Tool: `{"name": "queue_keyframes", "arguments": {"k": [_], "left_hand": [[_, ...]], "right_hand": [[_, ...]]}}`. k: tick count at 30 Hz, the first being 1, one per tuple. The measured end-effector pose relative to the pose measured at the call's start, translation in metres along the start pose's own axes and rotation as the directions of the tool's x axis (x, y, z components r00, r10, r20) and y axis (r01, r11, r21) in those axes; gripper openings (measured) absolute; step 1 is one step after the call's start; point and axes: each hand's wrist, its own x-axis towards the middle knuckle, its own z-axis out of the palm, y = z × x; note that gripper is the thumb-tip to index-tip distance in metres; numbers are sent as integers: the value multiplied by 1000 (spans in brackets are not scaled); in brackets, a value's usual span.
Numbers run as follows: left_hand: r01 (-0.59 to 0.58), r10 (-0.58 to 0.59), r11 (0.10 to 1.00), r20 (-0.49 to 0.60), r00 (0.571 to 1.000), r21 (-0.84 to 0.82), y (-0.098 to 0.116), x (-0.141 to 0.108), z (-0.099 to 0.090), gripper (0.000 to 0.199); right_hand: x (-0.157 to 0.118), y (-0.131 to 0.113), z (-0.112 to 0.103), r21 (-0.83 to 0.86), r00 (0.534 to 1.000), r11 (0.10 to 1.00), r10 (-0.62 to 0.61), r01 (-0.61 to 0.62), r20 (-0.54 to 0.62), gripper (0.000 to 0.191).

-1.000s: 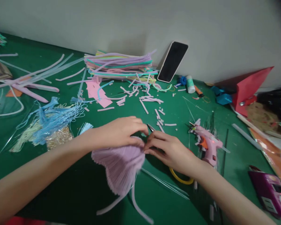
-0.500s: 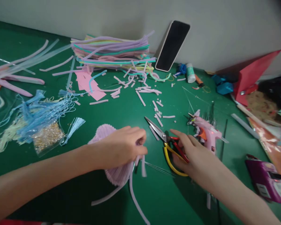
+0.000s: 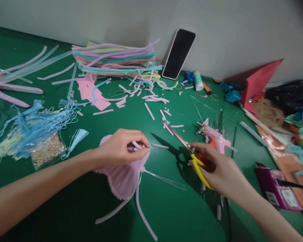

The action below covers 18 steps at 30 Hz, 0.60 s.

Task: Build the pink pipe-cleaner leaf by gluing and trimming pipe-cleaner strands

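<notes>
Well, right hand point(image 3: 218, 165): one pair scissors point(image 3: 200, 172); left hand point(image 3: 120, 147): one lilac fan point(image 3: 122, 183).

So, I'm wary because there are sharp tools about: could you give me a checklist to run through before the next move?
1. Metal scissors with yellow and red handles gripped: ok, in the right hand.
2. Blades away from the left hand: ok, a gap shows between them.
3. Fan-shaped bundle of fuzzy lilac stems steadied: ok, the left hand lies over part of it.
4. Green tabletop around the blades free of scraps: not ok, short lilac clippings lie there.
5. Pink plastic glue gun cool: cannot tell, heat doesn't show.
</notes>
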Motion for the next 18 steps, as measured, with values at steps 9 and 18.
{"name": "queue_keyframes", "arguments": {"k": [9,18], "left_hand": [[139,-131,971,53,990,-196,0,-1,-4,18],[88,-81,953,35,996,-289,1,1,-3,12]], "right_hand": [[-34,-7,-2,-459,981,868,-190,191,50,70],[-43,-34,6,-693,909,637,-411,338,65,28]]}}
